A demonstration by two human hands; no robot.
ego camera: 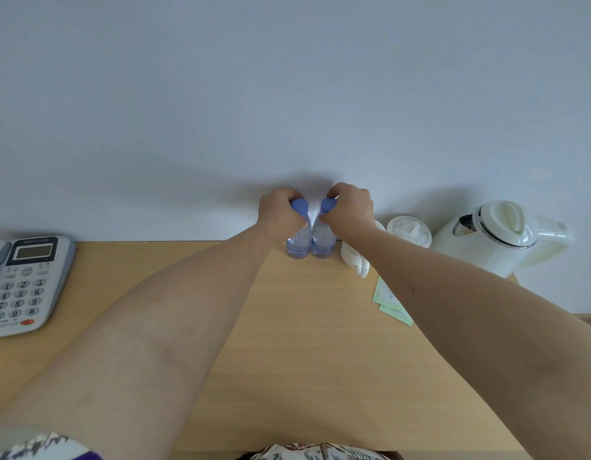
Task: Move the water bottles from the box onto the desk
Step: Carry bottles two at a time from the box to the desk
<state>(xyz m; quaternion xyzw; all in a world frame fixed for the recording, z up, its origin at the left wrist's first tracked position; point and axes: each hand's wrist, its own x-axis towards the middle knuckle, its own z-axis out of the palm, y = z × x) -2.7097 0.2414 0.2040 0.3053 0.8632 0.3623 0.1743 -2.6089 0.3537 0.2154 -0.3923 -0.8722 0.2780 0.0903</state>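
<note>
My left hand [280,210] and right hand [348,207] each curled around a clear, blue-capped plastic bottle [298,240], both upright on the smooth wooden desk [287,327].

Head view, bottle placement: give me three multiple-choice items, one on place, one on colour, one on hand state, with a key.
1. Where do the two water bottles stand?
A. at the desk's far edge by the wall
B. on the telephone
C. inside the kettle

2. What colour are the bottle caps?
A. red
B. blue
C. green

3. What are the hands doing?
A. resting flat on the desk
B. each gripping a bottle top
C. pressing telephone keys

Key: 1 A, the bottles sit on the desk against the wall; 2 B, both caps show blue; 3 B, the left hand and right hand curl round the caps.
</note>
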